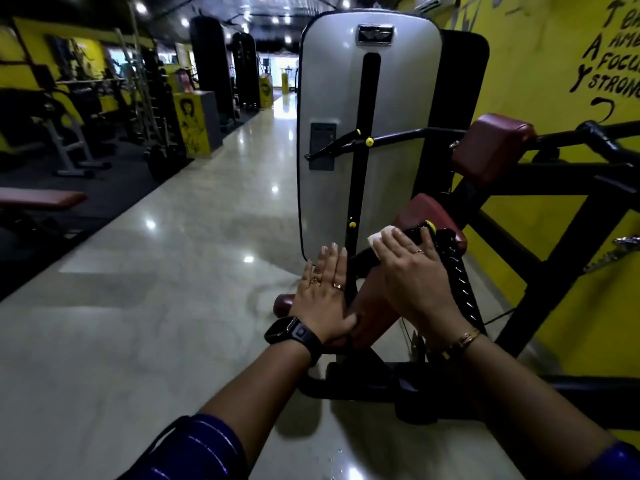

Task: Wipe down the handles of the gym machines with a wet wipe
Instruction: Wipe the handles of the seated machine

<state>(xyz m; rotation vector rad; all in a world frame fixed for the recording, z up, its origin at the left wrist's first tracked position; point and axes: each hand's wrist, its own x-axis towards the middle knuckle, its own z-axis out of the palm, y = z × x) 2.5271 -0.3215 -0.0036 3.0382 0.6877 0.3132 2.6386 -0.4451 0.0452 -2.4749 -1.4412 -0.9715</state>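
**Wipe pressed to the machine handle, other hand flat on the frame**

The right grip [412, 271], a bare hand with a ring on one finger, lay curled over the black handle [414, 233] of the gym machine and held the wet wipe [379, 238] against it. The white wipe stuck out past the fingers on the left, close under the grey weight-stack cover [332, 98]. A yellow knob [430, 224] sat just beyond the fingertips, next to a maroon pad [420, 207].

The left grip [323, 294] was wide: fingers straight and close together, lying flat along the black upright post [370, 98], the thumb resting on a lower maroon pad [369, 308]. It held nothing. A dark smartwatch [294, 332] was on that wrist and a gold bracelet [465, 339] on the right one; both forearms came out of blue sleeves.

A glossy pale floor [173, 271] ran down the aisle to the left. A yellow wall [540, 81] with black lettering stood to the right.
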